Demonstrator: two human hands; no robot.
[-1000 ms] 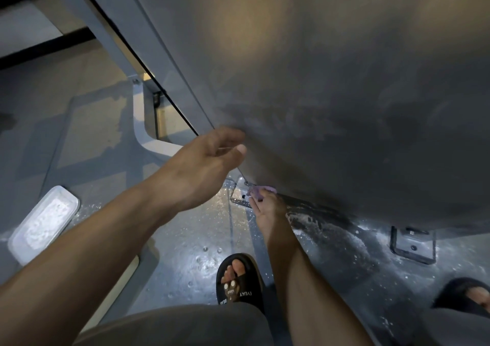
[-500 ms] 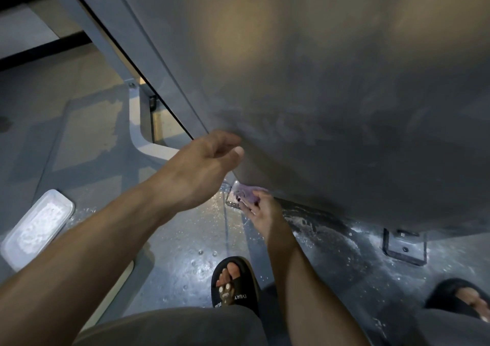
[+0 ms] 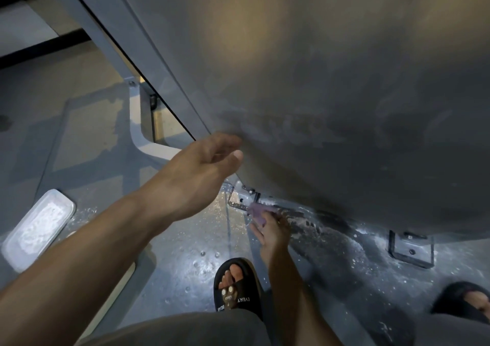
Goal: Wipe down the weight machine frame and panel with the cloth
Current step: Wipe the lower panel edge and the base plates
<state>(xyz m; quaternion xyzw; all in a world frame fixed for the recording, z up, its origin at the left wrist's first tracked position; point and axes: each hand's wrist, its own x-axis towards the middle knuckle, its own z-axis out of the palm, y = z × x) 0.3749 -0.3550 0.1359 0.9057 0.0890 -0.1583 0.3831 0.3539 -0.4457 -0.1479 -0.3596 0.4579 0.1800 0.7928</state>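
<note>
Change since half a second ago: the cloth [image 3: 256, 212] is seen drawn rightward off the left floor bracket [image 3: 240, 200], now largely uncovered. Cloth: purple, bunched, low at the panel's [image 3: 331, 94] bottom edge by the wet floor [image 3: 185, 253]; long axis cannot be told. Right hand [image 3: 270, 233]: fingers curled on the cloth. Left hand [image 3: 196, 176]: relaxed, fingers slightly bent, nothing held, fingertips at the panel's lower corner beside the frame [image 3: 127, 33].

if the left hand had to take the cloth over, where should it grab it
Judging by its pose, grab the free upper-left end of the cloth from the left. The right hand pinches its lower right end, the panel overhangs it, and the left hand is already on that side.
</note>
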